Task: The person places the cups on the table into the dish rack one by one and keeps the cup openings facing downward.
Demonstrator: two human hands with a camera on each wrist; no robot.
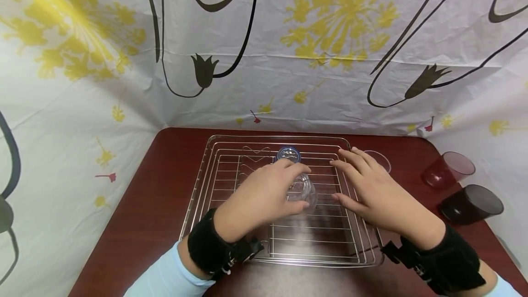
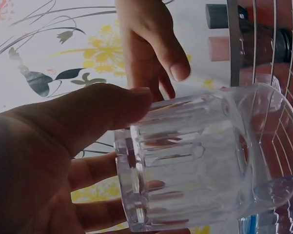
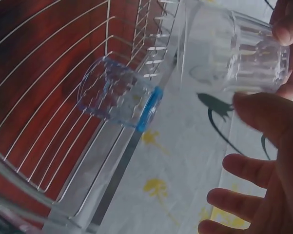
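My left hand grips a clear drinking glass by its thick base, thumb on one side and fingers on the other. The glass is held mouth down over a wire dish rack; in the head view, the hand partly covers it. To its right, my right hand hovers over the rack's right side with fingers spread and relaxed, holding nothing. A clear glass with a blue base stands upside down toward the back of the rack, beyond my left hand.
Right of the rack stand a red-tinted glass and a dark grey glass. A clear rim shows behind my right hand. Wavy wire dividers rise at the rack's back left. A patterned cloth encloses the brown table.
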